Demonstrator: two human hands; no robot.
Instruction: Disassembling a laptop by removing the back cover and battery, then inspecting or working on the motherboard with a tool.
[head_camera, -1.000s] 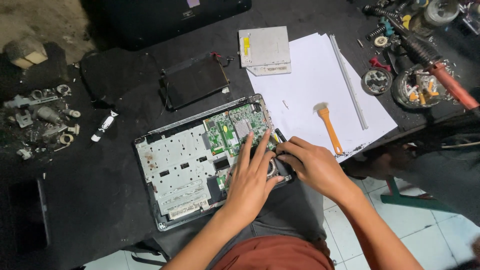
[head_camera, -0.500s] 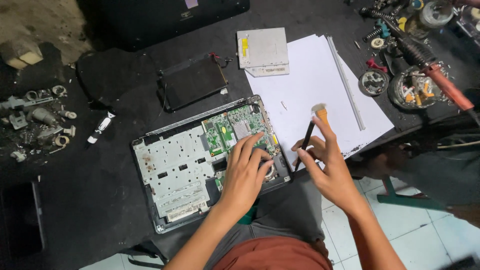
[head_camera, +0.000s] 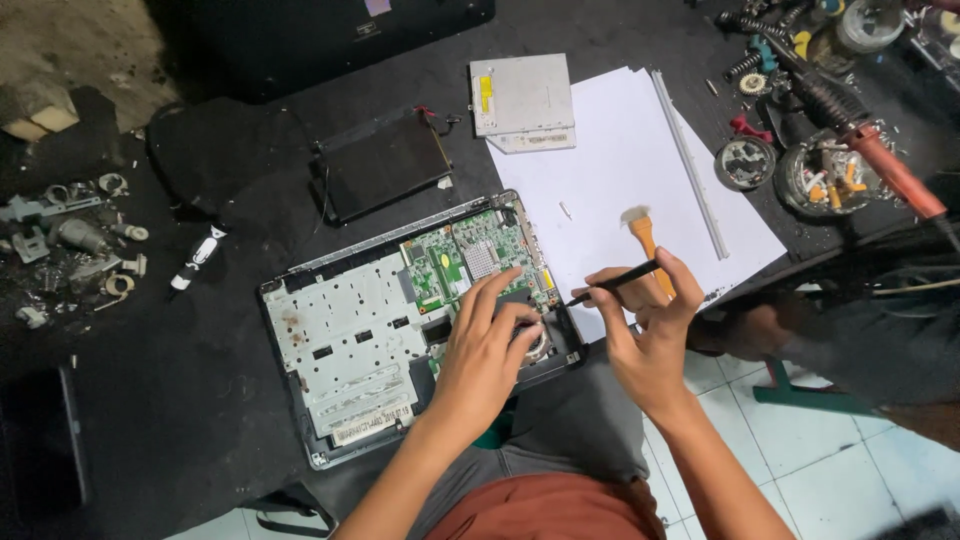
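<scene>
Opened laptop at tabletop's near edge. Left hand flat, fingers spread, pressing near the fan. Right hand pinches a thin black tool. Risk: the tip slipping and gouging the green board.

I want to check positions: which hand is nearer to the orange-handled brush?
Right. The right hand, holding a thin black tool, overlaps the orange-handled brush; the left hand rests on the opened laptop, farther away.

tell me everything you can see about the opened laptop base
The opened laptop base lies flat and askew at the edge of the dark table. Its black frame holds a silvery perforated metal plate and, toward the right, a bare green circuit board. The left hand rests on its lower right corner.
</scene>
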